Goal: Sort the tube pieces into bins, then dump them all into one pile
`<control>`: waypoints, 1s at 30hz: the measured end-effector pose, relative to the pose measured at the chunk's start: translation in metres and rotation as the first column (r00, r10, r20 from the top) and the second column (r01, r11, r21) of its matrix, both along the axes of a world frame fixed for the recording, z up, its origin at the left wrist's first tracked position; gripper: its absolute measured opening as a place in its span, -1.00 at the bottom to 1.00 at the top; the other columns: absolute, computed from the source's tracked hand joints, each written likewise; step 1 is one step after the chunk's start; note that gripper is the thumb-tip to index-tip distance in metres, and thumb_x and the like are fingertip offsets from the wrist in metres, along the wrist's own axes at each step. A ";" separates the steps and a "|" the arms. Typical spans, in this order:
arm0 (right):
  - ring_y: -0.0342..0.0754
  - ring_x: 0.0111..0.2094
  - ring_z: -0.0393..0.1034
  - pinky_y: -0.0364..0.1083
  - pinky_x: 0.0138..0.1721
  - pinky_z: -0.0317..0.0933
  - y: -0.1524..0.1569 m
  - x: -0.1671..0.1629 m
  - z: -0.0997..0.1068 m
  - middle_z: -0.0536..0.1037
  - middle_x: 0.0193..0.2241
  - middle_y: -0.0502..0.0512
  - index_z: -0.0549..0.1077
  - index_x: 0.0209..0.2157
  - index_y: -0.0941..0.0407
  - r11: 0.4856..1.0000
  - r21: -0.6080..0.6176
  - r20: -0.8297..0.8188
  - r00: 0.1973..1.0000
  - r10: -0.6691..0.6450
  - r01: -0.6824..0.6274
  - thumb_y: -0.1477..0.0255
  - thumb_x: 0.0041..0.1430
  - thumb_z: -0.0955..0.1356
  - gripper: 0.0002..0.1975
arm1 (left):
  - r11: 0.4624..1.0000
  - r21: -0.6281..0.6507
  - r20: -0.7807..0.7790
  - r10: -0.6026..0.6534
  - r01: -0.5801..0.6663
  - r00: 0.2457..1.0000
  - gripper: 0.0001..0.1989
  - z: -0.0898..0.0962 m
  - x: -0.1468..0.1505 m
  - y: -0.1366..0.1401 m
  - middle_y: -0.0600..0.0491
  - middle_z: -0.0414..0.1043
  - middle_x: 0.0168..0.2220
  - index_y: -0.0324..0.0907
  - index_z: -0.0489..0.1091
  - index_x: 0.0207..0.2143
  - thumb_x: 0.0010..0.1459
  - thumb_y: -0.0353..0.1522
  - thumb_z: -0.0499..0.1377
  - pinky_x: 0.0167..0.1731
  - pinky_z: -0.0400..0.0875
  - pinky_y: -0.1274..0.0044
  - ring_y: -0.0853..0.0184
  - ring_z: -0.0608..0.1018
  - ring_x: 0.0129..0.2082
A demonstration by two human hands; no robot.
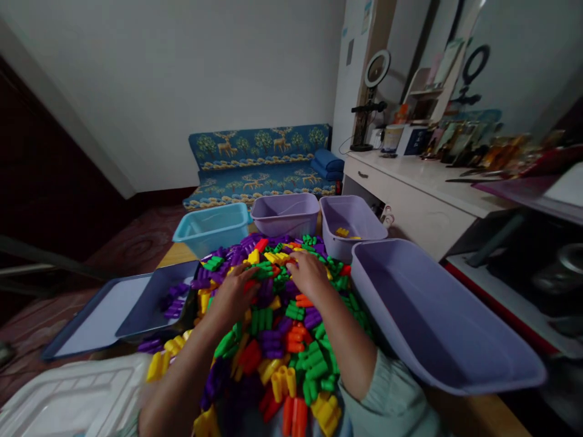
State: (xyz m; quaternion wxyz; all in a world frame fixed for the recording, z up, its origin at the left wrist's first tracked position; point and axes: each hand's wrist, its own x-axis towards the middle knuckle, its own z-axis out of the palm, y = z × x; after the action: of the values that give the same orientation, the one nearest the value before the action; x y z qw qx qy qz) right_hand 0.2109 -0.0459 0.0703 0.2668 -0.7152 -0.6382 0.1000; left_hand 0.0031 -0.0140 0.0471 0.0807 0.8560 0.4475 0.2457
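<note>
A large heap of plastic building blocks [272, 343] in purple, green, yellow, red and orange spreads out before me. My left hand [234, 294] reaches over the heap's left side, fingers apart, touching the pieces there; a red block [249, 285] lies beside its thumb and a green block [263, 270] just past its fingertips. Opposite it, my right hand [310, 276] is curled with its fingers drawn together at a small red block [291, 262], only partly visible. The fingertips of both hands are partly hidden among the blocks.
Behind the heap stand a light-blue bin [212, 226] and two purple bins [286, 213], the right one [353, 212] holding a few yellow blocks. A long purple bin [437, 315] is at right. At left are a dark-blue bin [150, 306] with purple blocks and a white lid [77, 394].
</note>
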 end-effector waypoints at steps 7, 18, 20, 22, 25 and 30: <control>0.08 -0.01 0.35 -0.01 0.03 0.18 -0.003 -0.004 -0.014 0.54 -0.10 0.17 0.51 -0.09 0.13 0.998 0.061 0.027 1.000 -0.003 0.001 0.42 0.11 0.37 -0.70 | 0.999 -0.037 0.168 0.000 0.007 0.986 -0.64 -0.017 -0.008 -0.023 -0.12 0.27 0.14 -0.12 0.39 0.04 0.25 -0.27 0.03 0.08 0.34 0.28 0.14 0.41 0.10; 0.02 -0.04 0.36 -0.02 0.04 0.20 -0.008 0.003 -0.019 0.53 -0.10 0.13 0.53 -0.14 0.13 0.983 0.161 -0.052 0.994 0.097 -0.087 0.53 0.04 0.37 -0.71 | 1.000 -0.010 0.162 -0.023 0.025 0.986 -0.47 -0.012 -0.008 -0.035 -0.16 0.18 0.20 -0.08 0.37 0.08 0.08 -0.11 0.23 0.14 0.23 0.16 0.01 0.29 0.19; 0.02 -0.02 0.33 -0.02 0.06 0.17 -0.010 0.002 -0.016 0.52 -0.07 0.11 0.52 -0.12 0.11 0.981 0.160 -0.003 0.994 0.114 -0.112 0.54 0.01 0.38 -0.67 | 1.000 -0.012 0.179 -0.020 0.023 0.984 -0.53 -0.011 -0.007 -0.035 -0.17 0.20 0.19 -0.10 0.40 0.04 0.08 -0.17 0.24 0.13 0.25 0.14 0.01 0.30 0.17; 0.04 0.00 0.31 -0.01 0.06 0.16 -0.012 0.002 -0.015 0.50 -0.03 0.11 0.51 -0.08 0.10 0.985 0.121 0.055 0.992 0.116 -0.122 0.54 -0.03 0.40 -0.60 | 1.000 -0.021 0.204 -0.015 0.020 0.979 -0.62 -0.012 -0.007 -0.035 -0.17 0.22 0.17 -0.12 0.43 -0.01 0.10 -0.26 0.23 0.12 0.25 0.16 0.03 0.31 0.16; 0.08 0.01 0.30 0.01 0.04 0.16 -0.015 0.003 -0.017 0.47 0.01 0.12 0.48 -0.01 0.07 0.990 0.032 0.136 0.982 0.132 -0.137 0.51 -0.08 0.44 -0.49 | 0.999 -0.026 0.237 -0.023 0.030 0.971 -0.67 -0.013 -0.007 -0.033 -0.15 0.24 0.16 -0.13 0.45 -0.05 0.10 -0.35 0.21 0.12 0.26 0.19 0.05 0.33 0.15; 0.11 -0.05 0.32 0.00 -0.03 0.18 -0.017 0.002 -0.021 0.49 -0.11 0.15 0.48 -0.01 0.04 0.993 -0.038 0.222 0.968 0.115 -0.109 0.42 -0.12 0.49 -0.46 | 0.999 -0.018 0.282 -0.030 0.036 0.959 -0.71 -0.013 -0.008 -0.034 -0.12 0.27 0.14 -0.10 0.46 -0.07 0.13 -0.39 0.18 0.11 0.28 0.21 0.09 0.34 0.14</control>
State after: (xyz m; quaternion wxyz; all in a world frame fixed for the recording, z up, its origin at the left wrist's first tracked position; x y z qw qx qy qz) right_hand 0.2132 -0.0628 0.0497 0.1781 -0.6881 -0.7022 0.0418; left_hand -0.0049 -0.0485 0.0337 0.1574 0.8188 0.4198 0.3585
